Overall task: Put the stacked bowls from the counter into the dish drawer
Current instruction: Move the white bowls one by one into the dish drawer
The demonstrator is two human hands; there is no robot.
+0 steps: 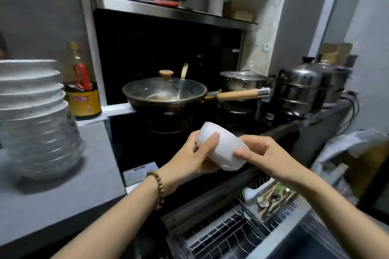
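A small white bowl [223, 147] is held tilted, bottom toward me, above the stove's front edge. My left hand [197, 153] grips its left side with the thumb across the base. My right hand [261, 153] pinches its right rim. A tall stack of white bowls and plates [35, 115] stands on the grey counter [63, 200] at the far left. Below my hands the dish drawer [231, 229] is pulled out, showing its wire rack.
A lidded wok [164, 92] with a wooden handle sits on the stove, with a steel pot [242, 80] and a stacked steamer [301, 90] to its right. Oil bottles [82, 90] stand behind the stack. A cutlery tray [275, 195] lies in the drawer's right part.
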